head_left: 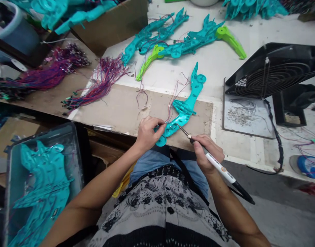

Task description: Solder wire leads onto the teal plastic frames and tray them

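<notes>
A curved teal plastic piece (184, 109) lies aslant at the front edge of the table, its lower end reaching over the edge. At that lower end my left hand (150, 132) is closed in a pinch on a thin wire, close against the piece. The wires (176, 92) are red and dark, looping along the piece's left side. My right hand (208, 151) grips a white soldering iron (216, 164) like a pen. Its metal tip points up and left and meets or nearly meets the teal piece; exact contact is unclear.
Bundled red and purple wires (103, 80) lie to the left. More teal pieces (178, 44) with lime-green arms (231, 43) lie behind. A black fan (273, 73) stands right, near a solder-specked board (239, 118). A bin (76, 147) of teal pieces is at lower left.
</notes>
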{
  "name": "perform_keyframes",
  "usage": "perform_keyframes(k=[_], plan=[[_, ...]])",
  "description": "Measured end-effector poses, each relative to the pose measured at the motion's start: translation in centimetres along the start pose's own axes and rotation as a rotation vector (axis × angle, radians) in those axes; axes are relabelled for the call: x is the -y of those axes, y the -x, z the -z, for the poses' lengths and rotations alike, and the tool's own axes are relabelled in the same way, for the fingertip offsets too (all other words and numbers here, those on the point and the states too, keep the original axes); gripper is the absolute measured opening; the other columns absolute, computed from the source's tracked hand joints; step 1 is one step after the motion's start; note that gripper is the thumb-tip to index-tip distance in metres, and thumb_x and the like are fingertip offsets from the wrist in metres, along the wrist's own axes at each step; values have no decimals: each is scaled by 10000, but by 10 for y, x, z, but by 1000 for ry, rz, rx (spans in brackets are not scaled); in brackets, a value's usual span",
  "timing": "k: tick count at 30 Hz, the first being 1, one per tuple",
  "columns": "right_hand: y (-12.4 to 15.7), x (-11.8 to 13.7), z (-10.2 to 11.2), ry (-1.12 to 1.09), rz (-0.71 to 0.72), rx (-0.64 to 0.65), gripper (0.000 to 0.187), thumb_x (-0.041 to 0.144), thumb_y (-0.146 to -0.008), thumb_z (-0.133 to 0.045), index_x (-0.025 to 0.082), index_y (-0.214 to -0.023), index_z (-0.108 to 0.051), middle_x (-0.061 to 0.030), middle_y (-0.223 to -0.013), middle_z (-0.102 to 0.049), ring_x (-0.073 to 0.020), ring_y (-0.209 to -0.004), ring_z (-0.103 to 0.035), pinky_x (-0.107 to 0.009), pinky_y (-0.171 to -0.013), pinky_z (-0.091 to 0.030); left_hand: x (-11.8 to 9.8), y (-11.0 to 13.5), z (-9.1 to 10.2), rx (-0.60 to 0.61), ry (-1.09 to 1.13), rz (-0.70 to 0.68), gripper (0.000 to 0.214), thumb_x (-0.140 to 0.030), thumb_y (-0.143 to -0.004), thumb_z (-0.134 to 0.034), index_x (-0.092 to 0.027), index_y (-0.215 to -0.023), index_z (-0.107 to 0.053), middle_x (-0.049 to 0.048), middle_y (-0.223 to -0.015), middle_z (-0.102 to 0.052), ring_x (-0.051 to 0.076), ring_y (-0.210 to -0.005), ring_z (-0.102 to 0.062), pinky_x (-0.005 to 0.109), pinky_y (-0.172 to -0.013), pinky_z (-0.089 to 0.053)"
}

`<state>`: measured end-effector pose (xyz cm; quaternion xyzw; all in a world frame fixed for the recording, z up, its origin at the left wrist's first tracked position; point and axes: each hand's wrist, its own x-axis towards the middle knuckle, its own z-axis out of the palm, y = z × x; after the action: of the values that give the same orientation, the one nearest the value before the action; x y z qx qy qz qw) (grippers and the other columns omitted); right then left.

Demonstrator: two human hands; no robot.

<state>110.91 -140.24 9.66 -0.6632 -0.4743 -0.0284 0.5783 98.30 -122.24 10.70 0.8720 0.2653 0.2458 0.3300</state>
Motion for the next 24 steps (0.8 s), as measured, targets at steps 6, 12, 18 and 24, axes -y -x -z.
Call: perform_keyframes(k=[6,12,18,24], plan=[[1,-7,3,42,-27,-75,164,161,-856,-603,223,-965,-709,-32,-825,-717,-183,-737,-670,-334,-661,-542,-8,-15,-7,150,32,53,101,-209,-851,-613,-174,-795,-689,14,-764,-703,142,-728,-607,275,-708,-451],[3,-8,1,30,-49,-43,145,180,-866,-590,213,-935,-713,-33,-790,-711,-182,-714,-665,-340,-648,-542,-5,-20,-14,181,17,30,69,-205,-832,-646,-175,-815,-706,27,-794,-694,140,-737,-598,273,-707,-453],[4,-11,2,5,-35,-40,172,149,-853,-602,219,-964,-713,-31,-804,-704,-179,-728,-661,-331,-654,-535,-6,-19,-16,167,-24,15,54,-184,-829,-662,-172,-801,-707,16,-749,-642,139,-721,-564,275,-703,-433],[1,-9,2,-20,-9,-11,197,127,-848,-595,217,-980,-711,-33,-789,-686,-172,-709,-641,-321,-634,-522,-6,-19,-19,171,-48,3,57,-195,-839,-657,-179,-814,-706,14,-743,-623,146,-735,-561,280,-715,-430]])
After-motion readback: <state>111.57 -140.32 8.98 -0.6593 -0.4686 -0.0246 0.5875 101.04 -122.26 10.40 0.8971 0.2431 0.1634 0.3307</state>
